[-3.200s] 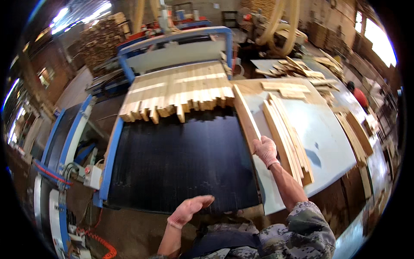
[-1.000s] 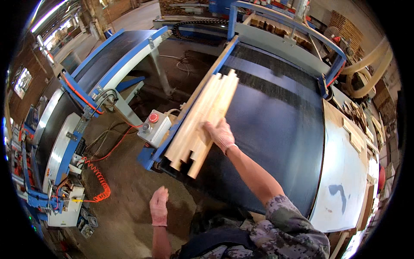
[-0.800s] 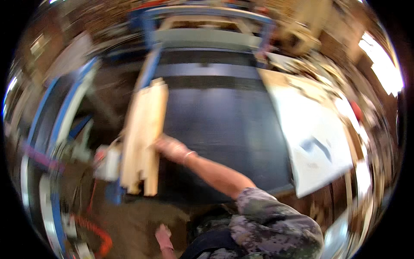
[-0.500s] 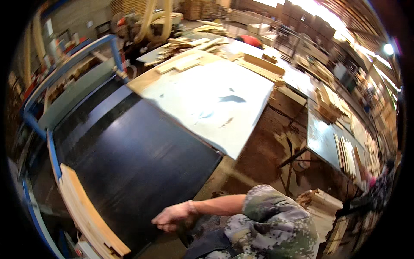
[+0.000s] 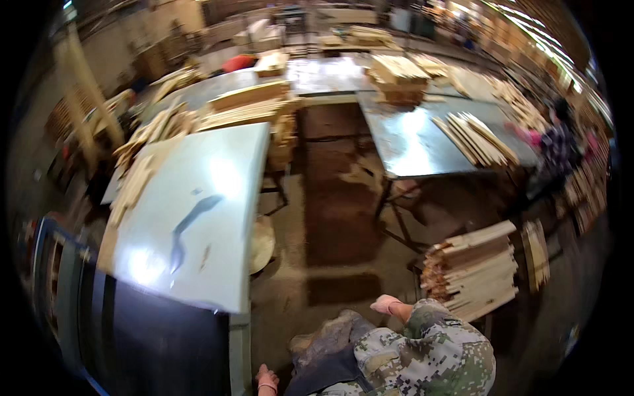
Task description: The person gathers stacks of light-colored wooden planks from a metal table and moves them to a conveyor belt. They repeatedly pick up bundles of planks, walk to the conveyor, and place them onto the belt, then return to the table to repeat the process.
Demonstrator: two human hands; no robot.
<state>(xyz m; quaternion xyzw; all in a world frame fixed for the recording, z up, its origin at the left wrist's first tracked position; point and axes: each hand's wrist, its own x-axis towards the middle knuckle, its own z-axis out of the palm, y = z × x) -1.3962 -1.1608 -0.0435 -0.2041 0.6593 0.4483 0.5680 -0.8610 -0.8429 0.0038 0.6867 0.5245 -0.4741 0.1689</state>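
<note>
My right hand (image 5: 384, 304) hangs in front of my camouflage sleeve, its fingers curled together with nothing seen in them. It is nearest to a stack of wooden strips (image 5: 472, 269) low on the right, apart from it. At the lower edge, my left hand (image 5: 267, 379) shows small and slightly blurred beside the near end of the machine. Its fingers look loosely apart and hold nothing visible. Left of it lies a dark machine bed (image 5: 168, 336), joined to a pale smooth tabletop (image 5: 191, 218) with wooden strips (image 5: 132, 188) along its left side.
A brown floor strip (image 5: 340, 218) runs between the pale tabletop and a metal table (image 5: 403, 142). That table carries loose strips (image 5: 475, 138) and a block of stacked wood (image 5: 398, 76). A co-worker (image 5: 558, 145) is at its right. A smaller wood bundle (image 5: 535, 254) stands beside the low stack.
My view has swung right, away from the dark bed. My right hand has left the space over the bed and is now close to my body. My left hand has come into view.
</note>
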